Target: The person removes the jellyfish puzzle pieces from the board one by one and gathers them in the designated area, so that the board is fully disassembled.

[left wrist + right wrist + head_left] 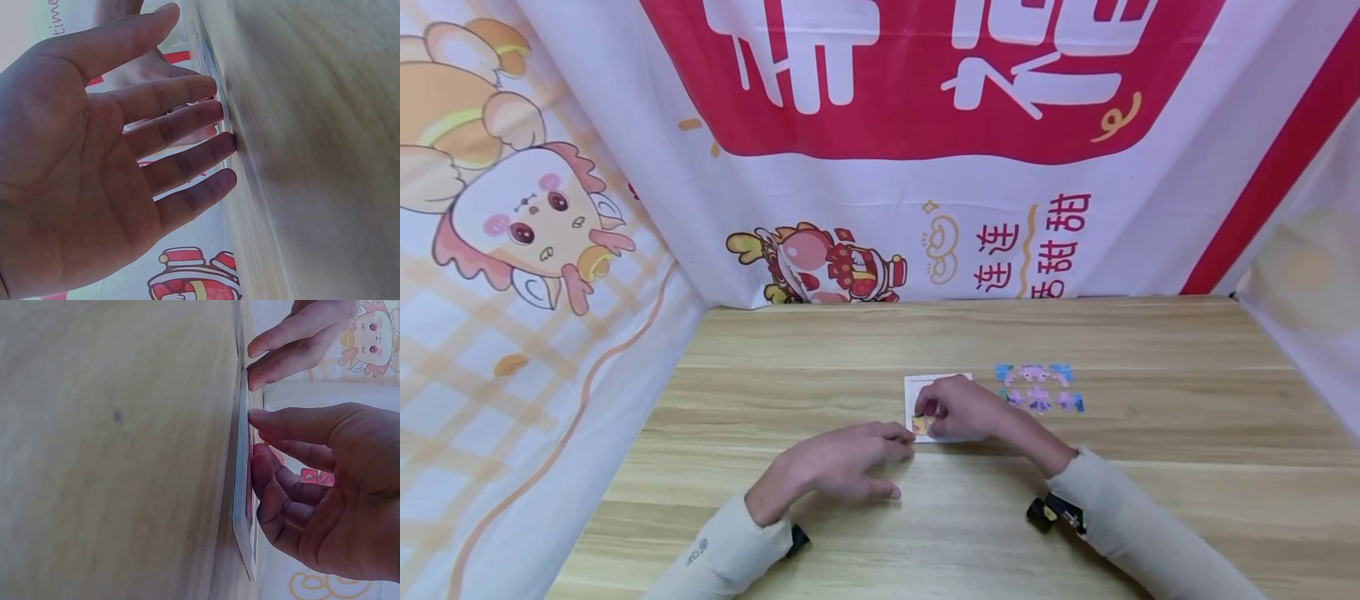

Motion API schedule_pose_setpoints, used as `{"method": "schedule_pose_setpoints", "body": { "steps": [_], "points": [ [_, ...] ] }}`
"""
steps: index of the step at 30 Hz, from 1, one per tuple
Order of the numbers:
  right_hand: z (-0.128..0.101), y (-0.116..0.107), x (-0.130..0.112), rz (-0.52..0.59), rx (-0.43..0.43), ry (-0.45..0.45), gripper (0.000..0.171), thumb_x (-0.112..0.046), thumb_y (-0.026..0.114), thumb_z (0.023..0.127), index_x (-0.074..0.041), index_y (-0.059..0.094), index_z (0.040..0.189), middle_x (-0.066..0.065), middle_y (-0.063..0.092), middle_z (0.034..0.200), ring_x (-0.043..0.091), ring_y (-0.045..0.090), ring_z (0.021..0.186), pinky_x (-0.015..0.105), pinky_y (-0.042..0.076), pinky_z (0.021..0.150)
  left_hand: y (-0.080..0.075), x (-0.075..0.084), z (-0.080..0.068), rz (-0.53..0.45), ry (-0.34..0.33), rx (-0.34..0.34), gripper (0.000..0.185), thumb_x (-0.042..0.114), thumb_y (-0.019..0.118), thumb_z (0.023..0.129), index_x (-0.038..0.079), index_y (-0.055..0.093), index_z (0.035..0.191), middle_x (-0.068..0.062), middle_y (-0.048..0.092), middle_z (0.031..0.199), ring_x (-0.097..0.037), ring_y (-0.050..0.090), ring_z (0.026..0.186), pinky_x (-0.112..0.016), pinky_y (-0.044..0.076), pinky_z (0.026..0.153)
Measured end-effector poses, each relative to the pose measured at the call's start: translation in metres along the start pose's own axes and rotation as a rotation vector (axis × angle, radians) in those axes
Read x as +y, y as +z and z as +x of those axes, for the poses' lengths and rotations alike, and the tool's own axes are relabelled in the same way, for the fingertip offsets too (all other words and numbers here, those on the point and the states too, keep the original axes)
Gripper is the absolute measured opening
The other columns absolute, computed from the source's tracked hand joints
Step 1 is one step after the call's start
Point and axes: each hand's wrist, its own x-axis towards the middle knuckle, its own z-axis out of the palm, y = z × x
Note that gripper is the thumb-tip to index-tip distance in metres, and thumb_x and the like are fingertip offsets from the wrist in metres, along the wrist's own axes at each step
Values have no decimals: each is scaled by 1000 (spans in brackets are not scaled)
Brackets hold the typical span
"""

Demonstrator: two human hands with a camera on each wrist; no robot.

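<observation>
A small white puzzle board [924, 382] lies flat on the wooden table [820, 350]. My right hand [964, 408] rests over it, thumb and curled fingers holding a small yellow puzzle piece [920, 424] down on the board's near left corner. In the right wrist view, the right hand [312, 487] has its fingertips against the board [240, 506]. My left hand [842, 460] lies palm down beside it. Its straight fingers [187, 125] touch the board's edge [226, 119].
Several loose pink and blue puzzle pieces [1040, 387] lie in a cluster just right of the board. Printed cloth walls [880, 167] close in the table at the back and on both sides.
</observation>
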Motion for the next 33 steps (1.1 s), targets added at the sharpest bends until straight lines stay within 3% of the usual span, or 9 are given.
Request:
{"method": "schedule_pose_setpoints", "body": {
  "steps": [13, 25, 33],
  "points": [
    [-2, 1, -6, 10, 21, 58, 40, 0, 84, 84, -4, 75, 123, 0, 71, 97, 9, 64, 86, 26, 59, 83, 0, 1, -1, -4, -1, 4, 61, 43, 74, 101, 16, 60, 154, 0, 47, 168, -22, 46, 155, -42, 40, 130],
    [-2, 1, -3, 50, 32, 66, 36, 1, 85, 83, -7, 74, 116, 2, 74, 99, 9, 65, 88, 25, 60, 83, -1, 1, 0, -8, 11, 5, 60, 43, 74, 101, 16, 61, 152, -2, 48, 167, -23, 47, 154, -43, 39, 130],
    [-2, 0, -3, 59, 36, 73, 26, -2, 81, 90, -12, 73, 112, 0, 73, 95, 10, 65, 86, 28, 60, 82, -1, 1, 1, -20, 14, 3, 59, 42, 73, 101, 17, 61, 153, -1, 51, 164, -22, 50, 151, -43, 42, 128]
  ]
}}
